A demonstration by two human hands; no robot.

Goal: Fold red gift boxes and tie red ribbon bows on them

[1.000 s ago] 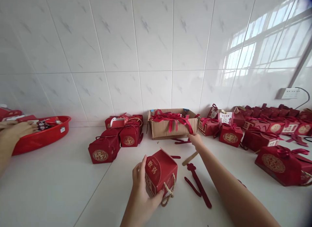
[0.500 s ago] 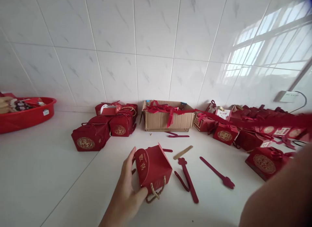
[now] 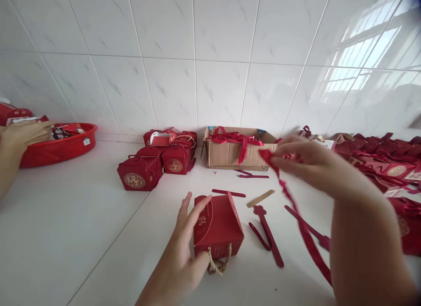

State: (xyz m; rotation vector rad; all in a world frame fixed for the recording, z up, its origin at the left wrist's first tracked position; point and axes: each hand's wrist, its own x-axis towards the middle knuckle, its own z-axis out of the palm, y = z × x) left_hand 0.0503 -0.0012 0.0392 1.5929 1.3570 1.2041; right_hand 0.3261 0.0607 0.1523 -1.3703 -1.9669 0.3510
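Observation:
My left hand (image 3: 186, 249) rests around the left side of a red gift box (image 3: 219, 225) with a twisted rope handle, its fingertips on the lid and thumb at the lower front edge. Raised at the right, my right hand (image 3: 305, 159) pinches one end of a dark red ribbon (image 3: 304, 227), which hangs down past the wrist. Flat strips lie right of the box: a gold one (image 3: 261, 198), a dark red one with a flower-shaped end (image 3: 271, 240), and another (image 3: 309, 226) partly behind the ribbon.
A cardboard box (image 3: 235, 157) of ribbons stands by the tiled wall. Finished-looking red boxes (image 3: 140, 172) are at the left, with many more (image 3: 388, 168) at the right. Another person's hand (image 3: 33, 133) reaches over a red basin (image 3: 62, 148) at the far left.
My right hand has come into view with the ribbon in its fingers. The view has shifted rightward on the left box group, and another person's hand now shows at the basin.

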